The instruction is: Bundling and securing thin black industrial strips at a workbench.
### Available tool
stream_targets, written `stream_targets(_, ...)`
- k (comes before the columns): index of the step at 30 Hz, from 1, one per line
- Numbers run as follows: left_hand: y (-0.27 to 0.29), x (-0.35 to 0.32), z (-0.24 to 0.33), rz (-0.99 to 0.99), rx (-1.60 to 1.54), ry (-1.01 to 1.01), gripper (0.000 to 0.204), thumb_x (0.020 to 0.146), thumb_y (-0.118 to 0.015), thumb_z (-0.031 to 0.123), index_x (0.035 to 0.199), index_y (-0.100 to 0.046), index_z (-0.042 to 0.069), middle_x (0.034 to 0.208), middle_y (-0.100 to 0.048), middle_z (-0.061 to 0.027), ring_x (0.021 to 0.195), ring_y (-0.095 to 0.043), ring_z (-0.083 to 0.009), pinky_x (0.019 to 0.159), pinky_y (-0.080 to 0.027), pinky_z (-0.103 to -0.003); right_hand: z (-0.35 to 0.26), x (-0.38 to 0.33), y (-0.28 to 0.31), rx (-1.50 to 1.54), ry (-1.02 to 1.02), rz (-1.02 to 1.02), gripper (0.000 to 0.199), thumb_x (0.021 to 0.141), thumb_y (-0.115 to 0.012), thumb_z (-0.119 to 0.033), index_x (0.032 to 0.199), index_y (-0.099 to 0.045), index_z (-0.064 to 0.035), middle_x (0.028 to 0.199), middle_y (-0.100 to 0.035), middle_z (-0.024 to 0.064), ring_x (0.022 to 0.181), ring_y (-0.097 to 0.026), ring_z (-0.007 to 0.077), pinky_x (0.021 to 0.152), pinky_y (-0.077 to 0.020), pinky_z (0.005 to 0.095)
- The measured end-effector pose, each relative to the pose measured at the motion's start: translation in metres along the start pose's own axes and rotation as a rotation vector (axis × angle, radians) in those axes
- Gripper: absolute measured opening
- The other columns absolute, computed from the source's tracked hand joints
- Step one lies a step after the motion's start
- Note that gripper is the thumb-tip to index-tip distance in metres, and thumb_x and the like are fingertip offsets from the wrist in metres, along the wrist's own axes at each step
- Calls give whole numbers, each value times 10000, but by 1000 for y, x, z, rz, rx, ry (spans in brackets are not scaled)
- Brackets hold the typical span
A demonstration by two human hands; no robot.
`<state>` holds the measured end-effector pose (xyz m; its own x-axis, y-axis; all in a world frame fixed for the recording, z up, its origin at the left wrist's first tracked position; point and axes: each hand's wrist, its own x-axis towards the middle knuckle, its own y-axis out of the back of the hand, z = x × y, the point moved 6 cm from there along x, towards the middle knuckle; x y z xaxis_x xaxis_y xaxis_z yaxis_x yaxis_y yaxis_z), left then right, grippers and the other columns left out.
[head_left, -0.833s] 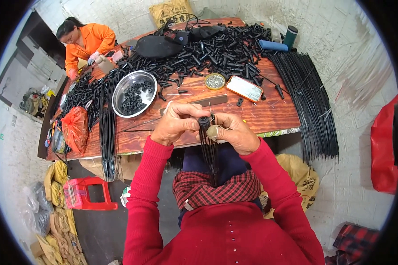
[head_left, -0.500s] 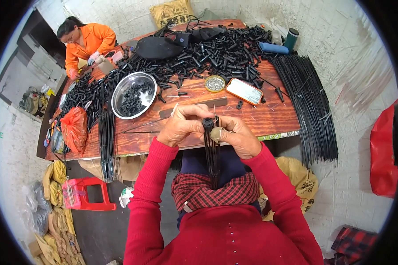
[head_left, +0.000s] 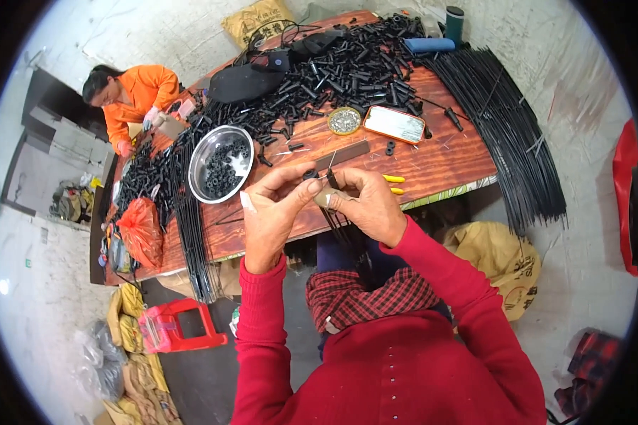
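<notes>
My left hand (head_left: 273, 209) pinches a small black ring (head_left: 310, 173) between thumb and fingertips. Close beside it, my right hand (head_left: 368, 202) is closed on a bundle of thin black rods (head_left: 349, 244) that hangs toward my lap. A tan cover wraps the right thumb. One thin pointed tip sticks up above the right fingers. Beyond both hands, a steel bowl (head_left: 194, 166) holds many small black rings. A round dish (head_left: 344, 120) of tiny metal pieces and an orange-rimmed tray (head_left: 395, 124) stand farther back.
Loose black tubes (head_left: 340, 74) heap the table's back. Long black rods (head_left: 503, 120) overhang its right end, another bundle (head_left: 191, 234) its left. Yellow handles (head_left: 393, 185) show beside my right hand. A person in orange (head_left: 145, 92) works far left. A red stool (head_left: 184, 326) stands below.
The view has turned and shifted. My left hand has drawn the black ring slightly left, away from the rod tops. My right hand still grips the rods. Yellow handles have come into sight.
</notes>
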<state>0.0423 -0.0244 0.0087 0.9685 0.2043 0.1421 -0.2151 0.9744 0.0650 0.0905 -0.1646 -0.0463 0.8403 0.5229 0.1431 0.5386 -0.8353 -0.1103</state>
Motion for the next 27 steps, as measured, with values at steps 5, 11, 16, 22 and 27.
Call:
stream_targets(5, -4, -5, 8, -26, 41, -7, 288, 862, -737, 28, 1141, -698, -34, 982, -717, -78, 869, -655, -110, 790, -522, -244, 6, 13, 7, -47, -8, -131, 227, 890, -759, -209, 928, -688, 4, 809, -627, -22, 737, -529, 31, 627, -438, 225)
stream_targets(11, -3, -1, 1, -32, 33, -47, 303, 873, -710, 10, 1173, -686, -28, 1013, -710, -68, 889, -648, -112, 805, -517, -248, 12, 18, 1, -30, 19, -186, 235, 904, -744, -212, 921, -666, 9, 812, -622, -15, 763, -546, 51, 670, -454, 241)
stream_targets(16, 0, 4, -10, -58, 0, -80, 346, 899, -675, 26, 1236, -644, -50, 1152, -692, -104, 1007, -641, -131, 902, -500, -268, 7, 6, 11, 185, 41, -94, 223, 923, -713, -165, 985, -644, 39, 850, -646, 20, 788, -563, 66, 707, -480, 262)
stream_targets(22, -3, 8, -18, -37, -71, -102, 371, 880, -706, 31, 1239, -646, -45, 1195, -685, -122, 1026, -644, -139, 932, -497, -279, -14, 10, 19, -148, 58, -169, 210, 905, -720, -165, 929, -660, 35, 791, -643, 8, 711, -544, 60, 622, -463, 270)
stream_targets(27, -2, 11, -25, 16, -113, -105, 375, 854, -751, 43, 1210, -667, -37, 1118, -708, -110, 958, -660, -131, 869, -523, -261, -20, 21, 25, -285, 41, -209, 239, 871, -752, -199, 784, -670, 8, 665, -589, -32, 625, -492, 42, 544, -403, 258)
